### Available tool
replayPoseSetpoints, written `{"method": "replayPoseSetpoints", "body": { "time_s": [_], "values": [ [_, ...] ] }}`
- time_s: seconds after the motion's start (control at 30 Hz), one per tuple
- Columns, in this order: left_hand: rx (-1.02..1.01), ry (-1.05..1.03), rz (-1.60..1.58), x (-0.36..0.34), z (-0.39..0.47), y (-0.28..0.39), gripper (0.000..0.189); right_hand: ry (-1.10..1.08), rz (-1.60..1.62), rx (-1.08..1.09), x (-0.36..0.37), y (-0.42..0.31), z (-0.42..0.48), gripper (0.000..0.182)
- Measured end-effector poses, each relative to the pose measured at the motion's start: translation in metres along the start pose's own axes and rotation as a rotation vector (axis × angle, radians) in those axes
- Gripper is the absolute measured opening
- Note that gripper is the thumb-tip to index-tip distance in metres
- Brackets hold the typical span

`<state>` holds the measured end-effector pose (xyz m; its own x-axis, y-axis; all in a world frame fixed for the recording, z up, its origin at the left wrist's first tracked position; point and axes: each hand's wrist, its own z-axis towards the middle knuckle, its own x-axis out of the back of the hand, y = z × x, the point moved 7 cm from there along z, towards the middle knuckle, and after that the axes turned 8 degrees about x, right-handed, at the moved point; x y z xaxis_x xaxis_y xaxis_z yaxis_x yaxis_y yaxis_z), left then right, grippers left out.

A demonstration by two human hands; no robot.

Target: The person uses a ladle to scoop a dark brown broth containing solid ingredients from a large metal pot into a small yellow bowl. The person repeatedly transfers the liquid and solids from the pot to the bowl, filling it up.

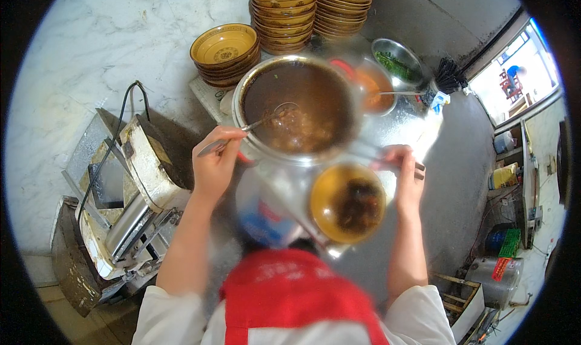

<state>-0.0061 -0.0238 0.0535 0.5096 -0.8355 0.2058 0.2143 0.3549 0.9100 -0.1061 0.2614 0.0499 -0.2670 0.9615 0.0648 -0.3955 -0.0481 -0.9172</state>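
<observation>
My left hand (217,163) grips the handle of a metal ladle (257,123) at the rim of a large metal pot (239,118). The ladle's round head sits in the dark brown broth (313,86), where pale bits show near the surface. To the pot's right, my right hand (406,170) is closed around a metal utensil (419,171); its far end is too blurred to identify. Just below and left of that hand, a yellow-brown bowl (321,204) holds dark food (361,204), blurred, near the metal table's front corner.
Stacked brown bowls (224,50) stand behind the pot, beside taller stacks (283,20). Right of it are a bowl of orange-red sauce (374,88) with a spoon and a steel bowl of chopped greens (397,66). A worn machine (140,163) with a metal roller flanks my left arm.
</observation>
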Motion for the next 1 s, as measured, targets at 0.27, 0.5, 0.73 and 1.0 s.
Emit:
{"method": "replayPoseSetpoints", "body": {
  "time_s": [0.27,0.5,0.73,1.0],
  "values": [
    [-0.103,0.026,0.088,0.003,-0.005,0.002,0.008,0.035,0.029,-0.011,-0.003,0.006,0.0,0.034],
    [-0.32,-0.026,0.193,0.002,-0.01,0.032,0.01,0.195,0.035,0.065,0.018,0.0,-0.001,0.033],
    [-0.405,-0.06,0.279,-0.001,-0.018,0.049,0.013,0.334,0.211,0.027,0.023,-0.005,0.003,0.035],
    [-0.405,-0.052,0.251,0.0,-0.019,0.051,0.013,0.32,0.285,-0.055,0.004,0.014,0.0,0.036]
  ]
}}
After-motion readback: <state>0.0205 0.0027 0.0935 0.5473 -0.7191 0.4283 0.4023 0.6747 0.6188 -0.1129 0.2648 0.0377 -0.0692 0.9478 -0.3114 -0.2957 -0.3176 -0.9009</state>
